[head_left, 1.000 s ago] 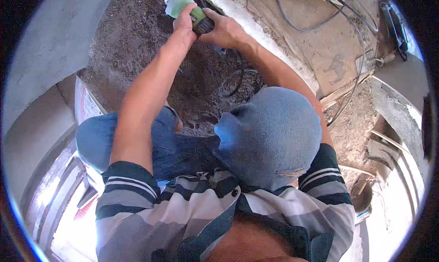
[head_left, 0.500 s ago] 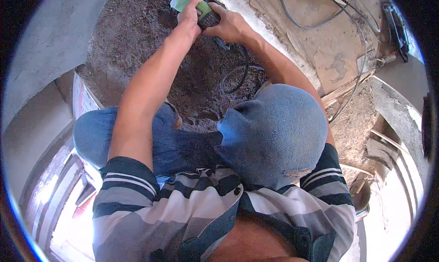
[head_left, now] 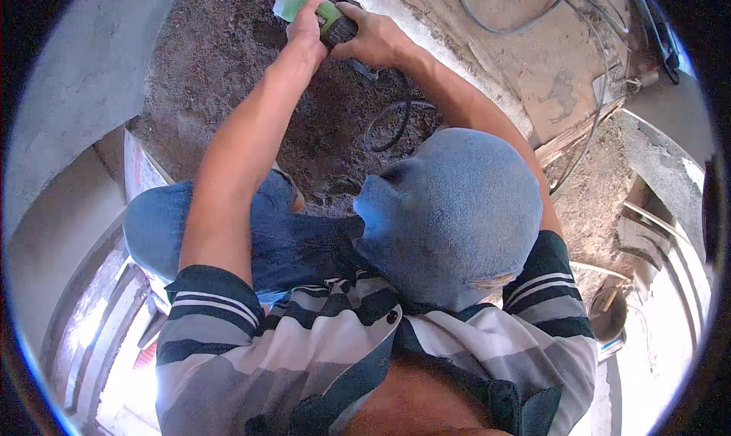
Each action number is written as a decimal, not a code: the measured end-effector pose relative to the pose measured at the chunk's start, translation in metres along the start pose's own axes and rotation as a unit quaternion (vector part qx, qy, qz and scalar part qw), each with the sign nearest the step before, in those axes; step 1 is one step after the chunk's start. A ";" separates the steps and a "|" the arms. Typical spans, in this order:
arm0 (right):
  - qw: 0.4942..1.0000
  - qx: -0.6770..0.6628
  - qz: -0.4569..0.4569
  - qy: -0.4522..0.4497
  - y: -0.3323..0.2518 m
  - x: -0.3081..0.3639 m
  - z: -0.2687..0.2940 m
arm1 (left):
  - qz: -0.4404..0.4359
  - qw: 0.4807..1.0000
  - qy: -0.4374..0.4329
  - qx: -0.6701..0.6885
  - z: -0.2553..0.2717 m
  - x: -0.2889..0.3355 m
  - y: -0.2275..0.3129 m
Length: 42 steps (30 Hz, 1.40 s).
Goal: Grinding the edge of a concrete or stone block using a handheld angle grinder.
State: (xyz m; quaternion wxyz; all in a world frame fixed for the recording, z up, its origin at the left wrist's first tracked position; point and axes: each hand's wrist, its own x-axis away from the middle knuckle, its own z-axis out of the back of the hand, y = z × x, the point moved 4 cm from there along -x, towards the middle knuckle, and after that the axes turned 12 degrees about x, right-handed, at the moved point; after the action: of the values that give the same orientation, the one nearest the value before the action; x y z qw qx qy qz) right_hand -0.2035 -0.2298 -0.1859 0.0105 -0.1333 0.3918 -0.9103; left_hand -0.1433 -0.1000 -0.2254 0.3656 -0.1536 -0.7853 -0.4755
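Both my hands are closed around a green and black power tool (head_left: 329, 14) at the top of the head view, far out in front of my knees. My left hand (head_left: 305, 31) wraps its green body near the pale, milky front part. On the dark rear end, my right hand (head_left: 373, 37) grips from the right side. The tool's far tip lies close to the top edge, and what it touches there is hard to make out. Below the right hand a dark cable (head_left: 403, 116) loops over the brown, crumbly ground (head_left: 221, 63).
My bent knees in blue jeans (head_left: 457, 215) stand between my arms. A pale wall (head_left: 84, 78) curves along the left. At right lie a worn board (head_left: 560, 93), more cable (head_left: 499, 31) and a wooden strip (head_left: 582, 131). A bucket-like container (head_left: 608, 314) stands at lower right.
The tool and both hands sit slightly farther left and higher in the picture. The surroundings have shifted up too, so the power strip at top right is nearly out of view. Both grips stay.
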 end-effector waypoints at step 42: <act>1.000 -0.005 -0.012 -0.001 0.002 0.017 0.005 | 0.021 1.000 -0.017 -0.007 0.005 -0.007 -0.016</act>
State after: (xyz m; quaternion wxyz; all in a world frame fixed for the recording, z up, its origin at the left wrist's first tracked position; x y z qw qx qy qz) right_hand -0.2188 -0.2366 -0.1798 -0.0007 -0.1388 0.3948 -0.9082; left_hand -0.1503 -0.1029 -0.2423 0.3609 -0.1808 -0.7845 -0.4708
